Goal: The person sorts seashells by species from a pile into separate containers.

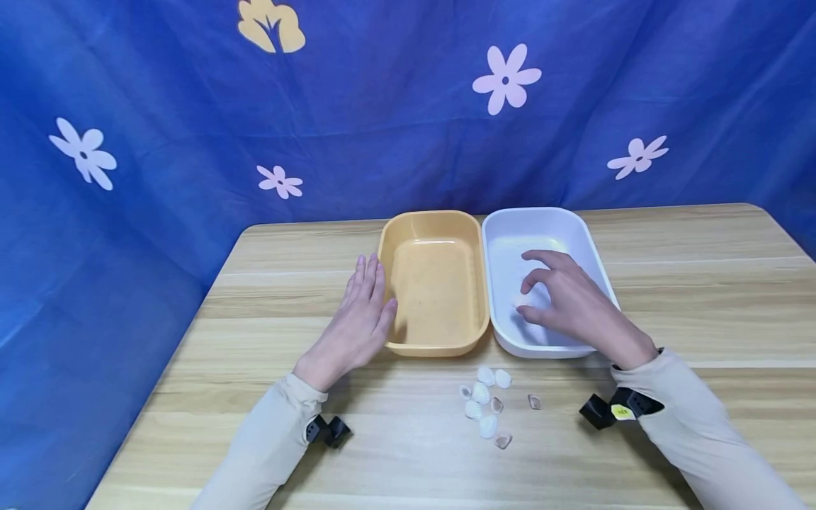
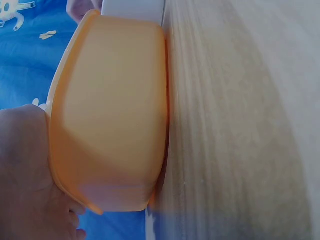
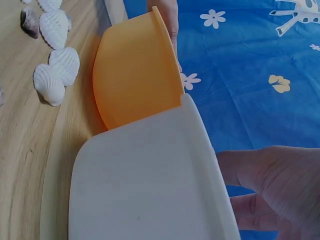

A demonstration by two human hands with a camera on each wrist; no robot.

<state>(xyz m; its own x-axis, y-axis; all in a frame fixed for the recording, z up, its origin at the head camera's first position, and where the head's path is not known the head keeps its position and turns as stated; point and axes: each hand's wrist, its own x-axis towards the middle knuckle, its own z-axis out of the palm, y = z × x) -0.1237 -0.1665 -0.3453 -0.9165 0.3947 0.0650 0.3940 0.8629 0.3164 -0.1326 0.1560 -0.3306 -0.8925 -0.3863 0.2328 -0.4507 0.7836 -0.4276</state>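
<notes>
My left hand (image 1: 357,319) lies along the left rim of an orange plastic tub (image 1: 435,350), its fingers straight. Beside that tub stands a white plastic tub (image 1: 542,350). Over its inside is my right hand (image 1: 564,297), with bent fingers and a gap between thumb and fingertips. A small pale spot, like a shell, shows beside the thumb tip; I cannot tell whether it is touched. In the right wrist view, the fingertips are hidden behind the white tub's wall. White ribbed shells (image 1: 481,393) and brown shells (image 1: 535,402) lie on the table in front of the tubs.
The two tubs stand side by side on a wood-grain table (image 1: 701,297), near its back edge. A blue cloth (image 1: 395,106) with flower prints hangs behind and to the left. Black wrist cameras (image 1: 598,411) sit below both wrists.
</notes>
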